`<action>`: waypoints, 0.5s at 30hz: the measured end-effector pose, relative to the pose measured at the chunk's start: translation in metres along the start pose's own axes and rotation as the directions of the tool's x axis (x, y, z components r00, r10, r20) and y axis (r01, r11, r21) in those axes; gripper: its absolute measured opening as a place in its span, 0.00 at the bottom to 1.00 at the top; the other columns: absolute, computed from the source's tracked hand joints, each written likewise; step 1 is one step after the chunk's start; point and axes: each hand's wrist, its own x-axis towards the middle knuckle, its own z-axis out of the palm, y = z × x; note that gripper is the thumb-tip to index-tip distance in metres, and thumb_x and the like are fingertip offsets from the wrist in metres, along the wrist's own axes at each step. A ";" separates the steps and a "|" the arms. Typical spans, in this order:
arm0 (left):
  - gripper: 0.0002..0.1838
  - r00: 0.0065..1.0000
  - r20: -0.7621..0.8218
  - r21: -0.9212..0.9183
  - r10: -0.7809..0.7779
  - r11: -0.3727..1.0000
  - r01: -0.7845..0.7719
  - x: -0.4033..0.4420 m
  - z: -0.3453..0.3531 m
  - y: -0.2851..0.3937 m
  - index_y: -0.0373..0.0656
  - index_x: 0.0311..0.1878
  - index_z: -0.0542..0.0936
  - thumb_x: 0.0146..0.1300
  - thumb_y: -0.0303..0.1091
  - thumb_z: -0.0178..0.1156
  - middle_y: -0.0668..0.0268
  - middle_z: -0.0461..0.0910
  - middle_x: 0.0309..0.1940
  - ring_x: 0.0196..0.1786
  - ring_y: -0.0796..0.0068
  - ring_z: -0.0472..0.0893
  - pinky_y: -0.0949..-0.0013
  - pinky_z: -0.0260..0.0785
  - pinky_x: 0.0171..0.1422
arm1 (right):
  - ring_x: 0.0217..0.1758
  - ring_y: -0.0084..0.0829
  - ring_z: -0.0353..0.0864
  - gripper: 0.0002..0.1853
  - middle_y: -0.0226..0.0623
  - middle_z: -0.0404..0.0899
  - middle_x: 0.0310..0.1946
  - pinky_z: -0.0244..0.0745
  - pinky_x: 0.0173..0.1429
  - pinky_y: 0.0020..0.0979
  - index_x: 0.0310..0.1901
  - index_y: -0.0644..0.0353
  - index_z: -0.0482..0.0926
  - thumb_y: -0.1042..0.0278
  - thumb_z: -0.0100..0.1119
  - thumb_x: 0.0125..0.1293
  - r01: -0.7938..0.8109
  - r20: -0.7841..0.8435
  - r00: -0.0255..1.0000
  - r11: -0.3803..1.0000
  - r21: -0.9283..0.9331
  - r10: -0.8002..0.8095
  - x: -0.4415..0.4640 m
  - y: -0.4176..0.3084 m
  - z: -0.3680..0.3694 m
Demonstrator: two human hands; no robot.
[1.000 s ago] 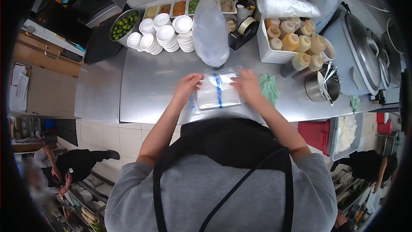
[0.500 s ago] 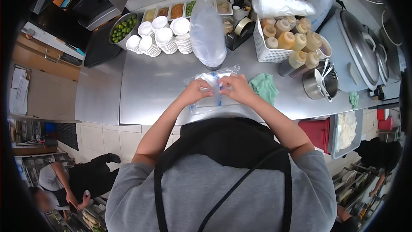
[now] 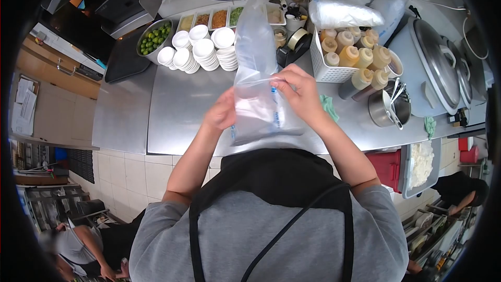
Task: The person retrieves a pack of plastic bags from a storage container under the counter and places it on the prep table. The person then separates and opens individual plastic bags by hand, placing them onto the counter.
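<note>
A clear plastic bag with blue print [image 3: 255, 112] is raised off the steel counter in front of my apron. My right hand [image 3: 298, 91] is closed, pinching the bag's upper edge between thumb and fingers. My left hand [image 3: 222, 112] is at the bag's left edge, fingers closed against the plastic and partly hidden by it. Just behind stands a tall, upright bundle of clear plastic bags [image 3: 255, 36], overlapped by the bag I hold. Near my right hand lies a green cloth [image 3: 329, 108].
Stacked white lids or cups [image 3: 204, 52] and a bowl of limes [image 3: 155, 38] stand at back left. A tape dispenser [image 3: 295, 44], a white basket of sauce bottles [image 3: 334, 68] and a metal pot with ladles [image 3: 386, 109] stand right. Two people work behind me.
The printed bag has come up off the counter and toward me. My right hand has moved up and right to its top edge; my left hand has shifted left to its side.
</note>
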 end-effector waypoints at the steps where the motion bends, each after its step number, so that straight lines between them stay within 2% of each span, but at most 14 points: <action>1: 0.28 0.992 -0.107 0.375 0.071 0.927 -0.026 0.003 -0.003 -0.004 0.36 0.58 0.61 0.56 0.35 0.56 0.62 0.67 0.52 0.49 0.77 0.69 0.69 0.63 0.55 | 0.34 0.31 0.74 0.09 0.37 0.75 0.29 0.67 0.38 0.27 0.35 0.63 0.75 0.76 0.57 0.50 -0.039 0.034 0.999 0.997 0.070 0.037 -0.001 -0.002 0.003; 2: 0.29 0.969 -0.177 0.695 0.175 0.719 -0.003 0.007 -0.004 -0.009 0.36 0.59 0.60 0.55 0.35 0.56 0.63 0.66 0.52 0.49 0.78 0.69 0.71 0.63 0.54 | 0.35 0.30 0.76 0.12 0.38 0.75 0.32 0.68 0.39 0.25 0.41 0.64 0.74 0.77 0.55 0.52 -0.081 0.069 0.995 0.987 0.138 0.072 -0.001 -0.005 0.006; 3: 0.26 0.961 -0.103 0.725 0.257 0.680 -0.104 0.016 0.004 -0.016 0.35 0.58 0.61 0.57 0.34 0.53 0.64 0.68 0.49 0.48 0.78 0.69 0.74 0.64 0.51 | 0.35 0.30 0.76 0.12 0.38 0.75 0.32 0.68 0.39 0.25 0.41 0.64 0.74 0.77 0.55 0.52 -0.081 0.067 0.995 0.987 0.138 0.072 -0.001 -0.012 0.009; 4: 0.26 0.961 -0.103 0.726 0.257 0.680 -0.104 0.023 0.012 -0.023 0.35 0.58 0.61 0.57 0.34 0.53 0.64 0.68 0.49 0.48 0.78 0.69 0.74 0.64 0.51 | 0.35 0.28 0.76 0.15 0.37 0.76 0.34 0.68 0.40 0.23 0.45 0.62 0.72 0.77 0.54 0.53 -0.205 0.110 0.977 0.950 0.235 0.184 -0.001 -0.022 0.011; 5: 0.25 0.931 -0.167 0.696 0.325 0.707 -0.122 0.030 0.020 -0.027 0.35 0.57 0.62 0.58 0.35 0.52 0.65 0.68 0.48 0.48 0.79 0.69 0.76 0.64 0.50 | 0.35 0.26 0.76 0.17 0.37 0.76 0.36 0.68 0.42 0.22 0.48 0.61 0.69 0.77 0.53 0.55 -0.326 0.164 0.944 0.888 0.325 0.286 0.000 -0.030 0.012; 6: 0.23 0.892 -0.233 0.667 0.387 0.731 -0.143 0.033 0.031 -0.026 0.36 0.56 0.64 0.59 0.36 0.51 0.66 0.69 0.47 0.47 0.79 0.70 0.77 0.63 0.49 | 0.35 0.26 0.76 0.17 0.37 0.76 0.36 0.68 0.42 0.22 0.48 0.61 0.69 0.77 0.53 0.55 -0.326 0.166 0.944 0.887 0.326 0.286 0.004 -0.034 0.011; 7: 0.23 0.913 -0.232 0.573 0.335 0.805 -0.150 0.031 0.064 -0.011 0.37 0.56 0.64 0.60 0.40 0.48 0.65 0.70 0.47 0.46 0.79 0.70 0.78 0.62 0.50 | 0.36 0.26 0.76 0.19 0.36 0.76 0.37 0.68 0.43 0.23 0.51 0.60 0.67 0.77 0.52 0.56 -0.300 0.099 0.949 0.755 0.583 0.301 0.008 -0.037 0.010; 8: 0.24 0.831 -0.075 0.824 0.551 0.504 -0.260 0.032 0.063 -0.008 0.38 0.56 0.64 0.62 0.44 0.45 0.65 0.70 0.47 0.45 0.77 0.70 0.77 0.62 0.49 | 0.37 0.26 0.76 0.20 0.35 0.76 0.37 0.67 0.45 0.23 0.53 0.59 0.65 0.78 0.51 0.57 -0.231 0.037 0.942 0.566 0.791 0.333 0.011 -0.037 0.009; 9: 0.24 0.815 -0.138 0.762 0.563 0.586 -0.277 0.021 0.057 0.002 0.39 0.55 0.64 0.62 0.45 0.43 0.64 0.70 0.47 0.46 0.76 0.70 0.76 0.63 0.49 | 0.41 0.25 0.74 0.17 0.35 0.75 0.38 0.66 0.48 0.24 0.52 0.59 0.67 0.75 0.48 0.60 -0.237 0.104 0.950 0.469 0.851 0.293 0.013 -0.021 0.000; 10: 0.24 0.795 -0.200 0.690 0.573 0.658 -0.301 0.011 0.053 0.012 0.39 0.55 0.64 0.63 0.46 0.42 0.64 0.71 0.47 0.47 0.75 0.71 0.74 0.64 0.50 | 0.41 0.25 0.74 0.17 0.35 0.75 0.38 0.66 0.48 0.24 0.52 0.59 0.67 0.75 0.48 0.60 -0.239 0.105 0.950 0.469 0.850 0.293 0.022 -0.019 -0.013; 12: 0.23 0.772 -0.257 0.541 0.581 0.748 -0.384 0.013 0.058 0.040 0.39 0.55 0.65 0.63 0.45 0.43 0.63 0.71 0.47 0.48 0.74 0.71 0.73 0.64 0.50 | 0.41 0.22 0.72 0.15 0.35 0.75 0.37 0.66 0.47 0.24 0.50 0.59 0.69 0.71 0.47 0.61 -0.263 0.241 0.945 0.072 0.962 0.222 0.045 -0.024 -0.032; 13: 0.23 0.764 -0.262 0.520 0.589 0.753 -0.402 0.023 0.062 0.053 0.39 0.55 0.65 0.62 0.44 0.43 0.63 0.71 0.47 0.48 0.74 0.71 0.72 0.64 0.51 | 0.38 0.20 0.71 0.12 0.34 0.75 0.35 0.65 0.44 0.23 0.43 0.62 0.75 0.67 0.48 0.60 -0.215 0.190 0.973 0.207 0.954 0.133 0.056 -0.020 -0.031; 14: 0.22 0.759 -0.244 0.538 0.603 0.736 -0.411 0.034 0.063 0.064 0.39 0.55 0.65 0.62 0.43 0.44 0.63 0.71 0.47 0.48 0.73 0.71 0.72 0.64 0.51 | 0.38 0.20 0.71 0.12 0.34 0.75 0.35 0.65 0.44 0.23 0.43 0.62 0.75 0.67 0.48 0.60 -0.216 0.192 0.972 0.204 0.955 0.134 0.068 -0.020 -0.029; 15: 0.22 0.752 -0.215 0.574 0.623 0.704 -0.418 0.043 0.059 0.072 0.39 0.55 0.65 0.62 0.43 0.44 0.63 0.71 0.48 0.49 0.73 0.71 0.71 0.64 0.51 | 0.35 0.20 0.71 0.12 0.33 0.75 0.33 0.65 0.42 0.22 0.40 0.64 0.76 0.66 0.50 0.59 -0.224 0.135 0.972 0.583 0.781 0.193 0.083 -0.022 -0.027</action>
